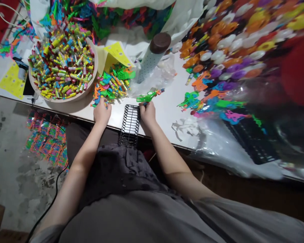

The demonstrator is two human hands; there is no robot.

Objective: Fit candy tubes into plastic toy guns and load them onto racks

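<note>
My left hand (pixel 102 113) is at the near edge of a pile of small plastic toys and printed tubes (pixel 114 84). Its fingers are curled in at the pile, with bits of blue and orange around them; what they grip is partly hidden. My right hand (pixel 148 114) pinches a bright green plastic toy (pixel 147 97) above the white table, with an orange and blue end pointing right. Between my hands a black wire rack (pixel 130 123) juts over the table's front edge towards my lap.
A round tub (pixel 95 64) heaped with small tubes stands left of the pile. Behind are a patterned cylinder with a brown cap (pixel 152 55) and yellow printed sheets (pixel 119 54). To the right lie colourful toys (pixel 218 104), white scraps (pixel 186 128) and a black basket (pixel 253 141).
</note>
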